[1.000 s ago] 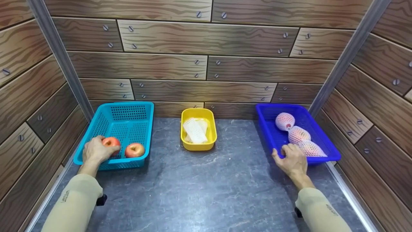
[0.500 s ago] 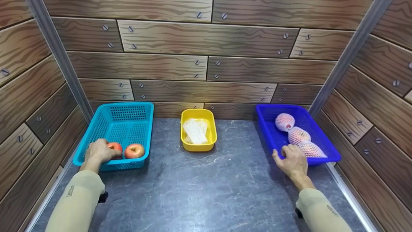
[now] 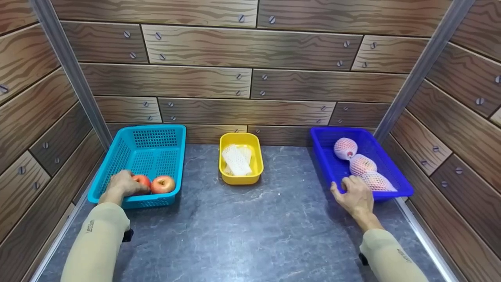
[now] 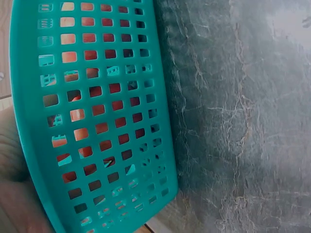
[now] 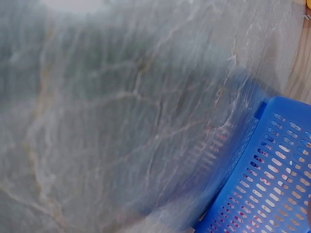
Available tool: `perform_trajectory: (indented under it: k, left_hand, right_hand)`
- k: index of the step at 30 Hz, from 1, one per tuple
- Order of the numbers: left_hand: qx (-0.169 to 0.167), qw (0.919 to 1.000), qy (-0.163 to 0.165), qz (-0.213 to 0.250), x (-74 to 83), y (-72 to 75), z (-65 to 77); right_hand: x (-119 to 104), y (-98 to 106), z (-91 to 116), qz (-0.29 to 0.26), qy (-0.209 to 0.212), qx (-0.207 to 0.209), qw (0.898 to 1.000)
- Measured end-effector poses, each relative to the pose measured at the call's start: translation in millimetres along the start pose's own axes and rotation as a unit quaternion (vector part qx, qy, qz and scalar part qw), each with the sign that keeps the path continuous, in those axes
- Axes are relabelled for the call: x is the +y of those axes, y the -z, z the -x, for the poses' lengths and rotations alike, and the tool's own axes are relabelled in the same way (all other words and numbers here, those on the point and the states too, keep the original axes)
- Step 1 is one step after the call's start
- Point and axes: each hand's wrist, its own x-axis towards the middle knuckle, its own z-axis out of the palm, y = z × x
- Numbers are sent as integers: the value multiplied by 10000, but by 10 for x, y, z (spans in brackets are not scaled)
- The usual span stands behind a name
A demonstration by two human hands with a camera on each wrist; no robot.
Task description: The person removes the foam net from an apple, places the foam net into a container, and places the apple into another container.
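Observation:
In the head view my left hand (image 3: 124,184) reaches over the near rim of the teal basket (image 3: 181,156) and holds a red apple (image 3: 141,180), thumb along its near side. A second red-yellow apple (image 3: 163,184) lies right beside it. Through the basket's holes the left wrist view shows patches of red fruit (image 4: 99,109); the fingertips are hidden. My right hand (image 3: 357,196) grips the near-left corner of the blue basket (image 3: 321,158), fingers curled over the rim. Inside lie apples in white foam nets (image 3: 363,164).
Between the baskets stands a yellow tub (image 3: 241,179) with white foam nets (image 3: 237,159) in it. All rest on a dark grey marbled tabletop (image 3: 242,227). Wood-patterned walls (image 3: 250,82) with metal corner posts enclose the back and sides.
My left hand has slid a little to the right with its apple, bringing it up beside the second one. The right hand has stayed in place on the blue basket.

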Motion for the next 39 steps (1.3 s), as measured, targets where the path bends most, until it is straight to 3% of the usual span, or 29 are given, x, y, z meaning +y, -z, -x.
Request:
perform_trajectory:
  k: [7,11,17,22,29,35,39]
  left_hand:
    - [-150,9995,29,265,-11,7,3]
    - [-3,9999,-69,129,16,30,23]
    - [542,9980,-335,-10,111,13,101]
    - [1249,9900,-659,39,203,-93,198]
    - [2383,9627,-1278,139,294,-317,319]
    - [3179,9300,-1844,-42,318,-521,386]
    - [3637,9032,-2274,-133,344,-660,423]
  right_hand:
    - [-5,12,-5,-23,14,-5,10000]
    - [-5,10,-11,-2,6,-34,10000]
    - [-2,1,-10,50,-14,-55,10000]
    - [5,-3,-3,58,-20,-82,9999]
    - [0,-4,2,11,-28,-29,10000]
    - [-4,-1,-2,-2,-33,-35,10000]
    - [-9,4,-17,-23,-58,-69,10000]
